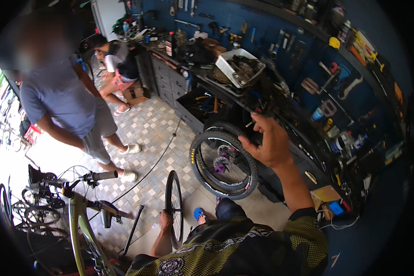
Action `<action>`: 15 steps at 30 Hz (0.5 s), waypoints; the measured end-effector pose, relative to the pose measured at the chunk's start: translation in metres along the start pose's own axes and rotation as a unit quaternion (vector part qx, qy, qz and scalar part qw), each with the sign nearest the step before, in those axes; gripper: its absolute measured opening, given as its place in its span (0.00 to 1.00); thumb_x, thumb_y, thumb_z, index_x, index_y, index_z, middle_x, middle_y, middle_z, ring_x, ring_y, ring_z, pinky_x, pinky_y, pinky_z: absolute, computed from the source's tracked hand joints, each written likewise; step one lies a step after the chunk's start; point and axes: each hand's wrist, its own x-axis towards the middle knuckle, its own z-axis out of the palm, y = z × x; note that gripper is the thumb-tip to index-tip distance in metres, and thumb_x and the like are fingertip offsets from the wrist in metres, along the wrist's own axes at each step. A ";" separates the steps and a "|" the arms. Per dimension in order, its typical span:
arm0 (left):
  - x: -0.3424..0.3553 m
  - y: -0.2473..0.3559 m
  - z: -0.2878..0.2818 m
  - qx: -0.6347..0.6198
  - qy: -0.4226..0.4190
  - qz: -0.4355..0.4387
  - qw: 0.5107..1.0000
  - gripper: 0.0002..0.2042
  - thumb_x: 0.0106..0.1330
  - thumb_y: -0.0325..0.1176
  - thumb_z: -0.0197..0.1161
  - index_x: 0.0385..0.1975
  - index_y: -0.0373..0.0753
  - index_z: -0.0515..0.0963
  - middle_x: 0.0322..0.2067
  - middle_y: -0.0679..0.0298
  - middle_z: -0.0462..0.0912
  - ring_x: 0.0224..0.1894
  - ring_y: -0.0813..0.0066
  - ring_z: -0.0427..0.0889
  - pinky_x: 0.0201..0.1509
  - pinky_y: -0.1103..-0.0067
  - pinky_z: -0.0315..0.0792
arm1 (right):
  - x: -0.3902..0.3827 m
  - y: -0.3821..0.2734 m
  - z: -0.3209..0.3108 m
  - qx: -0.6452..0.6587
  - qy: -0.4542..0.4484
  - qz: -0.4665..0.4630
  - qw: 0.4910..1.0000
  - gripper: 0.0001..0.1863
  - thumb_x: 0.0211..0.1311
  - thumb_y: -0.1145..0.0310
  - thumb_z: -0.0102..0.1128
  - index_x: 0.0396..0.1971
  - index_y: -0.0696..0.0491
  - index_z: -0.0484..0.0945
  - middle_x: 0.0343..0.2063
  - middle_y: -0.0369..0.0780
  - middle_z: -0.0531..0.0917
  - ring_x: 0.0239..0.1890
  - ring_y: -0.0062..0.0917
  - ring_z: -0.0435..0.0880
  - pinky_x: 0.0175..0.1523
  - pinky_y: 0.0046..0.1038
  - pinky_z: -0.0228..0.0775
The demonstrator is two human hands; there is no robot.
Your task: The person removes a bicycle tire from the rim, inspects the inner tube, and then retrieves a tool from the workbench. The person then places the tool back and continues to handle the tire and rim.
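My left hand (166,221) is closed at the hub of a thin-tyred bicycle wheel (178,193), which stands upright beside my left leg, seen nearly edge-on. My right hand (272,145) is raised in front of the workbench, thumb and fingers apart, with nothing in it. Past that hand, two knobby-tyred wheels (199,171) with purple hubs and disc rotors lean against the bench. Left of me stands an olive-green bicycle frame (75,225) with a handlebar grip (105,175).
A dark workbench (163,76) carries a white basket (226,69) of parts; below it, a drawer (193,110) of tools is open. Tools hang on the blue wall (276,27). One person (64,101) stands at the left; another (119,64) sits farther back. A cable (158,158) crosses the tiles.
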 end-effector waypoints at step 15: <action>0.020 0.015 0.023 0.098 -0.018 0.128 0.987 0.14 0.71 0.37 0.60 0.48 0.32 0.78 0.47 0.39 0.85 0.52 0.35 0.85 0.57 0.51 0.80 | -0.125 -0.007 -0.050 -0.054 0.024 0.225 0.972 0.15 0.60 0.72 0.75 0.47 0.51 0.85 0.28 0.37 0.83 0.31 0.32 0.86 0.35 0.33 0.79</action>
